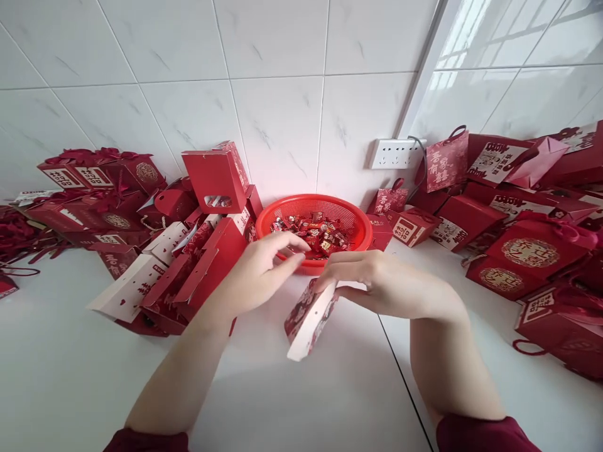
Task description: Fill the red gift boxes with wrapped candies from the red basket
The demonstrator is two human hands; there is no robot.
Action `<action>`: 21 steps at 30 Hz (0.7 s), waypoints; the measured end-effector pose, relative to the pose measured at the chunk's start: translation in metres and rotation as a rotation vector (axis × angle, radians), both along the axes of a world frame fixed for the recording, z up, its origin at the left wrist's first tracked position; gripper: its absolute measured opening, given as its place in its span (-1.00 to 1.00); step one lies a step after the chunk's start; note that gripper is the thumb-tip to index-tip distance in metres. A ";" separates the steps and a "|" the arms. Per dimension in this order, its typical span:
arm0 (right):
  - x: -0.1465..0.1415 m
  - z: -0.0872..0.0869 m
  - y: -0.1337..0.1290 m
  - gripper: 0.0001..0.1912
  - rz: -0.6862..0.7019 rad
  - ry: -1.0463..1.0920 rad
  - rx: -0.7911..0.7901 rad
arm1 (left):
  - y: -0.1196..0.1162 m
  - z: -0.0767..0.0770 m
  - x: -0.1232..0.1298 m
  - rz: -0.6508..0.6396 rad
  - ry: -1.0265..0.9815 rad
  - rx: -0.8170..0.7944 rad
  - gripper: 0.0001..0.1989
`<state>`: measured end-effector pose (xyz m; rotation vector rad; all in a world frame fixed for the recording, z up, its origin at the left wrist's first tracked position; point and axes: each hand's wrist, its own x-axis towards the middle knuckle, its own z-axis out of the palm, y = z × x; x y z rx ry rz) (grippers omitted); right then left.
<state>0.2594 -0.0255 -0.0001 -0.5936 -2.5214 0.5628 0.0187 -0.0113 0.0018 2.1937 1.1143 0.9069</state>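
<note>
Clamping a patterned box (308, 326) in the right hand (372, 279)'s grip, six o'clock from the red basket (363, 232); masking its seven-o'clock rim with the left hand (259, 270), grip apart. Hemmed in by crowded boxes (219, 263) at nine, piled boxes (475, 216) at three.

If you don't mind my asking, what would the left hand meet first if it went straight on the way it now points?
Most likely the small wrapped pieces in the red basket, though depth is unclear: the left hand might pass above them.
</note>
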 end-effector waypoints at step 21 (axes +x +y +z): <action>0.000 0.004 -0.012 -0.78 -0.117 0.037 0.286 | -0.027 -0.007 0.001 0.075 0.459 0.161 -0.67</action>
